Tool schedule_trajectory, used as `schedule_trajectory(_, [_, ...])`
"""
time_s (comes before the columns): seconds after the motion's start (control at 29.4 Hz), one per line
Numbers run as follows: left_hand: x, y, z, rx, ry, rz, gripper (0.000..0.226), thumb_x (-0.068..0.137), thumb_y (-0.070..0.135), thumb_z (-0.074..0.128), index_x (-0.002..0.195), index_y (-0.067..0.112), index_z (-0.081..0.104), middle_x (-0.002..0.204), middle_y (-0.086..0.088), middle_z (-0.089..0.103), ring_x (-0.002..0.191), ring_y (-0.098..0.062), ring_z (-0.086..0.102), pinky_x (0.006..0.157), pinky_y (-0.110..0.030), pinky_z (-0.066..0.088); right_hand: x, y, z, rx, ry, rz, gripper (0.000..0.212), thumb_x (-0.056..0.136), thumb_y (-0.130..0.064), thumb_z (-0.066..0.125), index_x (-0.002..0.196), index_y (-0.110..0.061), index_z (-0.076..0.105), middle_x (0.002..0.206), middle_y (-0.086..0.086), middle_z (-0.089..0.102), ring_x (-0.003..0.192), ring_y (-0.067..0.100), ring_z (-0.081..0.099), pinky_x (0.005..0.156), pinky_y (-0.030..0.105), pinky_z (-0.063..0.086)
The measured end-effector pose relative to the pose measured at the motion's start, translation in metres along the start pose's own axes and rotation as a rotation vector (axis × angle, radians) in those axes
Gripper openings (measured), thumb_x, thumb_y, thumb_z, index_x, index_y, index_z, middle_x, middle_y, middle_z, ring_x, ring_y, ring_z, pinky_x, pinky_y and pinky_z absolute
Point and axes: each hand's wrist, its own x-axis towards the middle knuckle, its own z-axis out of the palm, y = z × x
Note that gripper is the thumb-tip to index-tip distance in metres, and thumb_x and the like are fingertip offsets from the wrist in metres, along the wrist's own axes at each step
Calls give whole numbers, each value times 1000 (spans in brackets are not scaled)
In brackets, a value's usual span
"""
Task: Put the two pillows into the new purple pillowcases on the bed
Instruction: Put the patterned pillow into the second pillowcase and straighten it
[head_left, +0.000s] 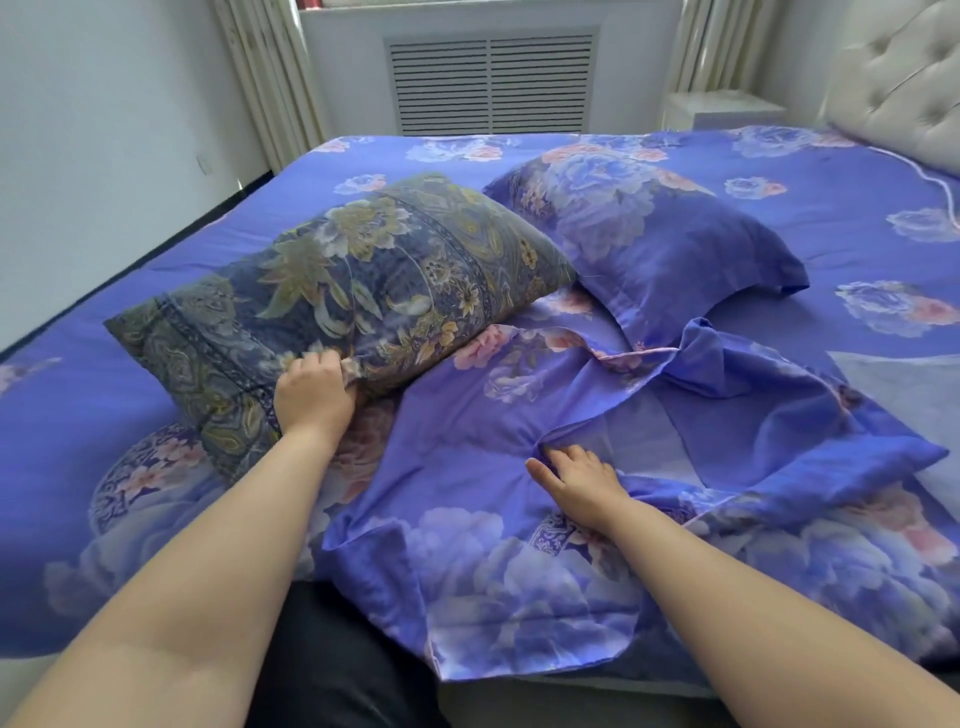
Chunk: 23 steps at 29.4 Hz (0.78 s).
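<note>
A pillow in an old grey-blue cover with yellow flowers (363, 275) lies on the bed at centre left. My left hand (314, 397) grips its near edge, fingers curled into the fabric. An empty purple floral pillowcase (467, 467) lies crumpled across the bed's near edge. My right hand (576, 475) rests on it and pinches a fold at its open edge. Behind it, at centre right, a second pillow (654, 244) lies inside a purple floral pillowcase.
The bed has a purple floral sheet (857, 176). A tufted cream headboard (904, 78) stands at the right, with a white nightstand (727, 106) beside it. A radiator grille (491, 83) and curtains are at the far wall. My dark-clothed legs are at the bed's near edge.
</note>
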Motion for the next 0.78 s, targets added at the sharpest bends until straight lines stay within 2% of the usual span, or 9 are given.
schedule_trajectory(0.07, [-2, 3, -8, -14, -27, -28, 17, 89, 24, 52, 90, 8, 57, 97, -19, 62, 93, -37, 58, 74, -40, 39, -4, 0, 0, 102, 44, 24, 65, 94, -59, 31, 140, -14, 34, 135, 12, 47, 127, 31, 41, 99, 40, 33])
schedule_trajectory(0.14, [-6, 9, -17, -137, 15, -112, 18, 90, 20, 49, 77, 11, 55, 86, -19, 64, 85, -38, 60, 69, -37, 35, -10, -1, 2, 287, 83, 103, 74, 93, -60, 35, 148, -12, 20, 133, 16, 51, 126, 33, 45, 97, 40, 35])
schedule_trajectory(0.2, [-5, 22, -32, -319, 149, -186, 18, 86, 13, 52, 69, 9, 54, 77, -21, 63, 77, -41, 60, 62, -35, 33, -18, -3, 4, 539, 205, 208, 74, 94, -55, 39, 149, -11, 15, 125, 13, 56, 124, 34, 47, 96, 40, 36])
schedule_trajectory(0.27, [0, 43, -55, -463, 321, -144, 17, 80, 7, 53, 63, 8, 50, 67, -20, 58, 69, -40, 58, 56, -33, 29, -29, -5, -3, 671, 432, 229, 64, 94, -43, 48, 144, -10, 24, 121, 8, 54, 121, 30, 49, 95, 40, 38])
schedule_trajectory(0.37, [9, 74, -91, -604, 552, 91, 20, 70, 7, 45, 59, 18, 32, 57, -4, 33, 54, -30, 45, 54, -28, 22, -42, -15, -29, 424, 715, 12, 66, 87, -28, 63, 143, -11, 32, 134, 7, 45, 126, 25, 42, 103, 44, 33])
schedule_trajectory(0.51, [5, 104, -121, -753, 766, 344, 32, 63, -1, 48, 65, 23, 26, 59, -1, 28, 57, -20, 28, 56, -26, 17, -60, -45, -89, 166, 998, -301, 84, 72, -32, 68, 144, -17, 27, 141, 7, 41, 131, 23, 33, 109, 57, 26])
schedule_trajectory(0.65, [-19, 134, -140, -737, 865, 687, 40, 73, -13, 57, 65, 16, 31, 55, -11, 37, 57, -26, 32, 57, -29, 21, -72, -56, -142, -275, 1005, -410, 110, 65, -48, 77, 149, -23, 11, 156, 10, 19, 144, 32, 13, 110, 64, 8])
schedule_trajectory(0.71, [-33, 148, -154, -799, 852, 773, 36, 78, -10, 55, 62, 13, 33, 55, -12, 37, 57, -27, 32, 57, -28, 22, -75, -54, -156, -400, 1016, -468, 117, 59, -59, 76, 149, -19, 12, 156, 14, 20, 144, 34, 14, 109, 66, 7])
schedule_trajectory(0.78, [-44, 161, -167, -838, 806, 827, 36, 72, -8, 53, 63, 17, 29, 55, -12, 36, 57, -27, 32, 55, -30, 24, -82, -45, -171, -459, 1064, -476, 116, 62, -67, 69, 148, -14, 12, 154, 17, 24, 143, 35, 19, 109, 66, 6])
